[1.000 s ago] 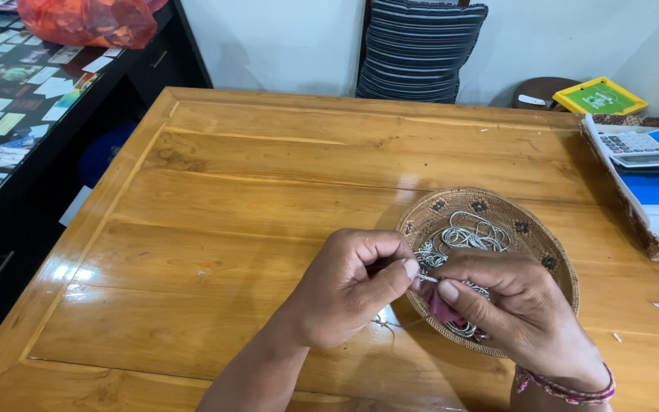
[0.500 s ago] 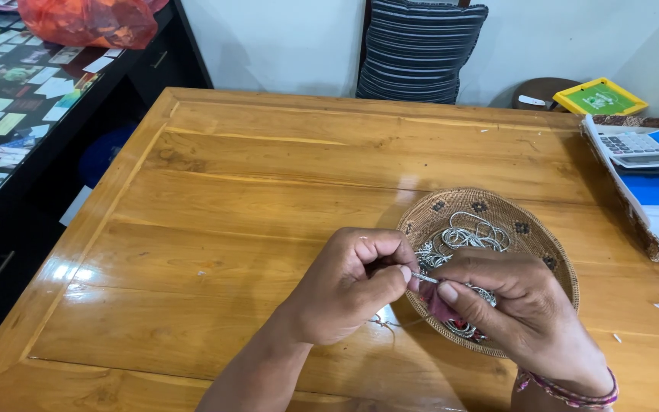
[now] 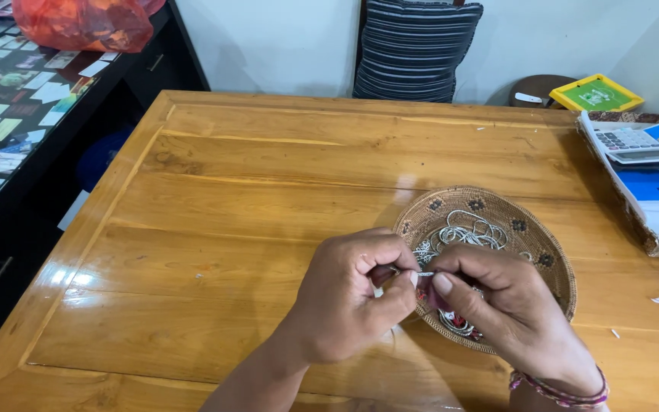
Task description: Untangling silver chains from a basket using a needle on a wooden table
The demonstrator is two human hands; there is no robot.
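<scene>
- Wire piece (image 3: 425, 274), thin, pale and metallic, sits pinched between the two hands, its short visible length lying left to right, just above the near left rim of the basket.
- Left hand (image 3: 352, 294) has its fingers curled tight, thumb and forefinger closed on the left end of the wire piece; what else it may enclose is hidden.
- Right hand (image 3: 497, 301) meets it from the right, fingers narrow, thumb and forefinger tips nipping the other end; something small and dark red shows under the thumb, too covered to identify. Both hands are equally close, touching the piece.
- Shallow round woven basket (image 3: 543, 248), brown with small dark motifs around the rim, lies just beyond and beneath the right hand.
- Silvery rings and chains (image 3: 470, 229) lie in a loose tangle inside it.
- Beaded bracelet (image 3: 566, 393) circles the right wrist.
- Glossy plank tabletop (image 3: 253, 206) of honey-coloured wood carries everything.
- Calculator (image 3: 627, 143) rests on blue papers at the far right edge.
- Striped cushion (image 3: 413, 49) stands against the far wall.
</scene>
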